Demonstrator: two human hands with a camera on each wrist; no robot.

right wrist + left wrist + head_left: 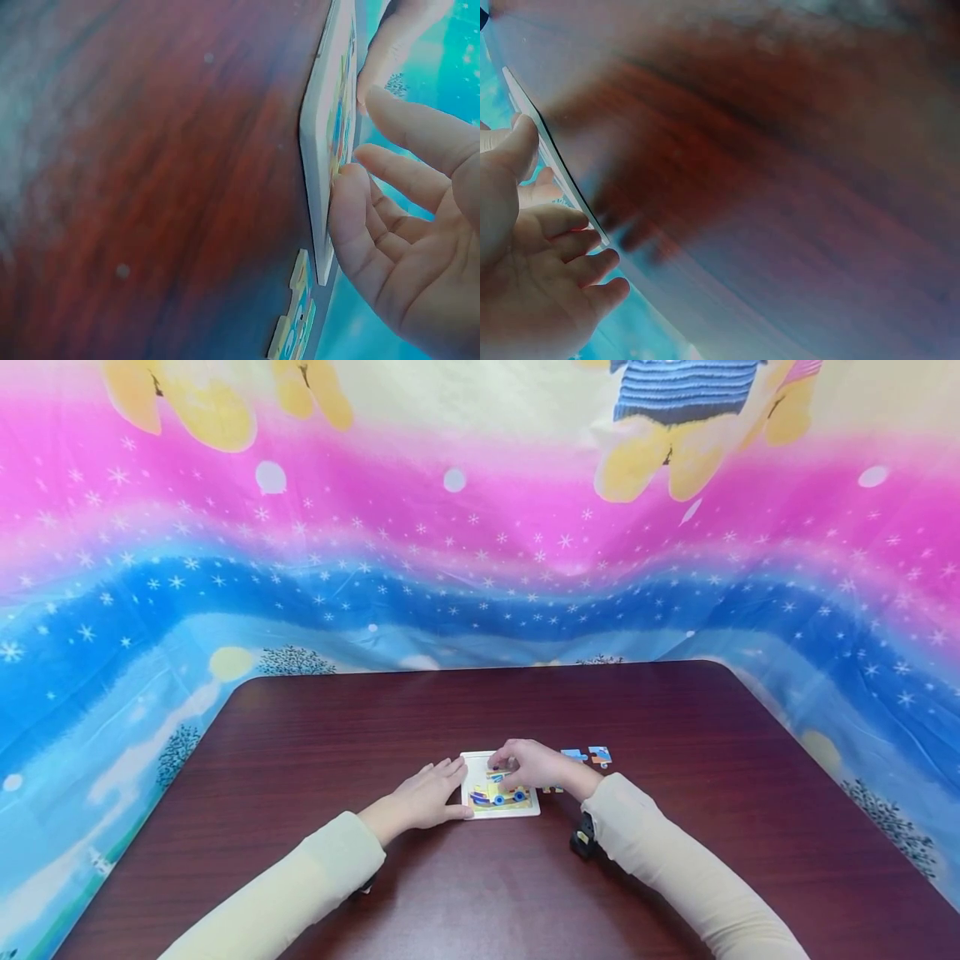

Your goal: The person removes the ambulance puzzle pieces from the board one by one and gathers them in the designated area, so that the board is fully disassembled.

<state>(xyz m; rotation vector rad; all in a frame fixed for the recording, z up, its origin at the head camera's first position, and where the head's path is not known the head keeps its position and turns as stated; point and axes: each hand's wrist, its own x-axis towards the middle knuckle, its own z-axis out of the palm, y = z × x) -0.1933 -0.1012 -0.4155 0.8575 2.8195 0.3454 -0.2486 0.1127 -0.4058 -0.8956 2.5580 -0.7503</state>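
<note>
A jigsaw tray puzzle [501,812] with a pale frame lies on the table, showing a yellow vehicle with blue wheels. My left hand [426,795] lies along the frame's left side, fingers extended, fingertips at its upper left and thumb at the lower left corner. My right hand [534,766] arches over the puzzle from the right, its bent fingers and thumb spread apart, fingertips down at the picture. In the right wrist view the thumb [351,206] meets the tray's face beside the pale rim [319,142]. The hand covers the puzzle's upper right part.
Loose jigsaw pieces lie right of the tray, including a blue and orange one [599,755] and a blue one [573,754]. Another piece [553,789] is partly under the right wrist. The dark red-brown table [375,710] ends at a patterned cloth backdrop [480,568].
</note>
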